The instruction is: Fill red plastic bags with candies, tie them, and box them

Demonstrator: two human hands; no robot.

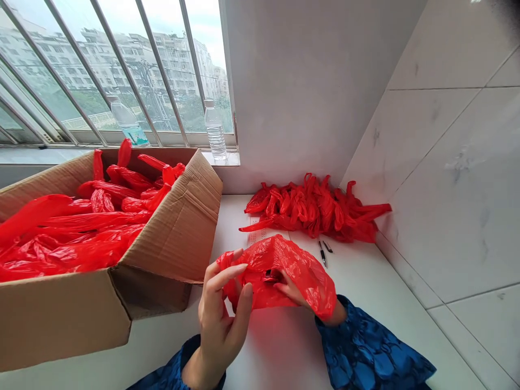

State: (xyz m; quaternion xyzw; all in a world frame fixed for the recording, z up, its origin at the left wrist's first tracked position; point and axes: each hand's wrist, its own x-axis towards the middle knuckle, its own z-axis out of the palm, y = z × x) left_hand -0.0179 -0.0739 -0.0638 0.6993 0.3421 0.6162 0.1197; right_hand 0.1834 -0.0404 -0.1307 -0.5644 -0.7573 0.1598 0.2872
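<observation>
Head view: a cardboard box [174, 227] stood on the white table [357, 287].
Red bag [304, 265]: just right of the box, between both hands; its long axis ran sideways from the box, the far end dipping toward the wearer; its opening seemed to face the wearer.
Small dark item [270, 276]: within the bag, too small to identify; the right fingers were nearer, just beyond it from the box, and its short length seemed to run sideways.
Left hand [219, 309]: nearest the box, at the bag's near end, thumb and forefinger apart; whether the other fingers gripped film could not be told.
Right hand [290, 290]: partly inside the bag, its grip unclear.
Red pile [312, 208]: right of the box, by the wall.
</observation>
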